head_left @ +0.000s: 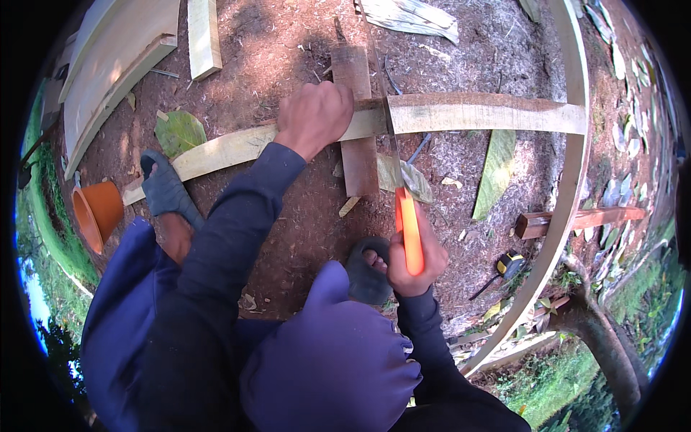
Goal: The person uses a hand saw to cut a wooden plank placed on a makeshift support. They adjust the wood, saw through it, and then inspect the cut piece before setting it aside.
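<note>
My left hand (pixel 317 115) is closed on a pale wooden strip (pixel 223 151), pressing it where it crosses a short weathered brown board (pixel 358 165) on the ground. My right hand (pixel 417 252) grips the orange handle (pixel 410 223) of a hand saw. The saw's blade (pixel 394 147) runs away from me across the strip, just right of the brown board. The strip's right part (pixel 482 114) reaches a long curved-looking pale plank (pixel 574 165). My feet, in dark sandals (pixel 367 277), are either side of my forearms.
Pale boards (pixel 115 72) lie at upper left, near another short timber (pixel 204 36). An orange bucket-like pot (pixel 97 212) stands at left. A yellow-black tape measure (pixel 511 264), a reddish timber (pixel 547 223), leaves (pixel 493 173) and a tree trunk (pixel 604 338) are at right.
</note>
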`<state>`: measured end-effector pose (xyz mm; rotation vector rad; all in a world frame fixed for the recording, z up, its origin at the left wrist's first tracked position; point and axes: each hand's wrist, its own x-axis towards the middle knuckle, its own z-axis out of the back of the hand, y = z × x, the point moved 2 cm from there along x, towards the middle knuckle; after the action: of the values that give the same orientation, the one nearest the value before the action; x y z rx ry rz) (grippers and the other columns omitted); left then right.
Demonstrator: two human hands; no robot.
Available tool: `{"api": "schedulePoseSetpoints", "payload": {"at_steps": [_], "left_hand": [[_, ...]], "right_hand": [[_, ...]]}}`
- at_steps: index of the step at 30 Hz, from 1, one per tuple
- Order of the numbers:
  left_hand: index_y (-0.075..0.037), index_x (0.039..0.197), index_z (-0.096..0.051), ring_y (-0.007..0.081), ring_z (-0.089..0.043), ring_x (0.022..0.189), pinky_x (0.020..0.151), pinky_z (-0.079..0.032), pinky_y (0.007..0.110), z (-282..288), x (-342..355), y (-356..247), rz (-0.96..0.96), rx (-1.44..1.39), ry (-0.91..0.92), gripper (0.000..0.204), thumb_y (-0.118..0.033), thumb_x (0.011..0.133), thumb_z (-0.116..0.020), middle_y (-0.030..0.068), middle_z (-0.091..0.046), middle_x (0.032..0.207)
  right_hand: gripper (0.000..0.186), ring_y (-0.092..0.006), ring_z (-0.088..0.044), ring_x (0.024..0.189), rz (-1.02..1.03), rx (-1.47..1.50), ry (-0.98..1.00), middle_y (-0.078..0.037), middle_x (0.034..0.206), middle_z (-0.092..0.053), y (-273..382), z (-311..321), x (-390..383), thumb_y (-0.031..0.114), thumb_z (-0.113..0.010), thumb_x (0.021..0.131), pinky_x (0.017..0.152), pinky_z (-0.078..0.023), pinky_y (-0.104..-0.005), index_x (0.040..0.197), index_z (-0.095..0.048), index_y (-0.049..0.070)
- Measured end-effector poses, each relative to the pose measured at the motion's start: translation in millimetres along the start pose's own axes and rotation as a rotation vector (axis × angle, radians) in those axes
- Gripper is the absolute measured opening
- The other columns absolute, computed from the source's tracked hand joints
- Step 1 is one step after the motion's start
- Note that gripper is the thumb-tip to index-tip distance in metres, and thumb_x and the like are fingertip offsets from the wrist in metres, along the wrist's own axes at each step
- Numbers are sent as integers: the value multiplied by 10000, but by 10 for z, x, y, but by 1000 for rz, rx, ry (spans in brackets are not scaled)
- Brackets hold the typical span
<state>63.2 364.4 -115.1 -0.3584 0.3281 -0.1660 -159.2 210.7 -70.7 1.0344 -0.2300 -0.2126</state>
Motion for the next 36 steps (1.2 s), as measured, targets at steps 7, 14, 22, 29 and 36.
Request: {"api": "schedulePoseSetpoints", "payload": {"at_steps": [7,14,22,29,36], "left_hand": [[12,798,-728,521,-682,862,827,-530,599,0,28,-68,-29,-5,16,490,-324,1013,-445,319,-697,882],[3,806,-717,507,-688,854,807,-535,596,10,99,25,22,17,29,478,-333,1015,-450,289,-706,870],[-22,851,-709,474,-697,814,725,-539,596,-106,76,57,-175,120,-40,424,-310,1021,-449,248,-714,854],[-63,859,-681,474,-691,782,689,-532,595,-100,53,80,1,116,73,324,-271,1011,-485,217,-702,835],[-3,762,-679,478,-691,798,730,-534,585,-155,79,81,-114,34,-77,455,-322,1014,-474,273,-702,816]], "right_hand": [[614,-325,-789,826,33,-43,-70,-267,1097,-755,-63,114,-337,-8,-631,735,742,-620,-354,1339,-613,-118],[576,-290,-790,800,41,-71,-9,-266,1104,-758,-44,230,-524,-16,-626,741,712,-618,-335,1306,-631,-124],[616,-215,-736,669,29,-6,-88,-195,959,-769,226,-78,387,-23,-627,743,653,-585,-324,1355,-619,-88],[634,-300,-796,825,-93,-163,36,-258,1080,-765,195,513,-843,-29,-592,693,722,-618,-341,1321,-641,-109],[537,-247,-782,879,-133,-15,-50,-229,1095,-771,178,-84,325,-46,-631,771,773,-594,-337,1305,-674,-68]]}}
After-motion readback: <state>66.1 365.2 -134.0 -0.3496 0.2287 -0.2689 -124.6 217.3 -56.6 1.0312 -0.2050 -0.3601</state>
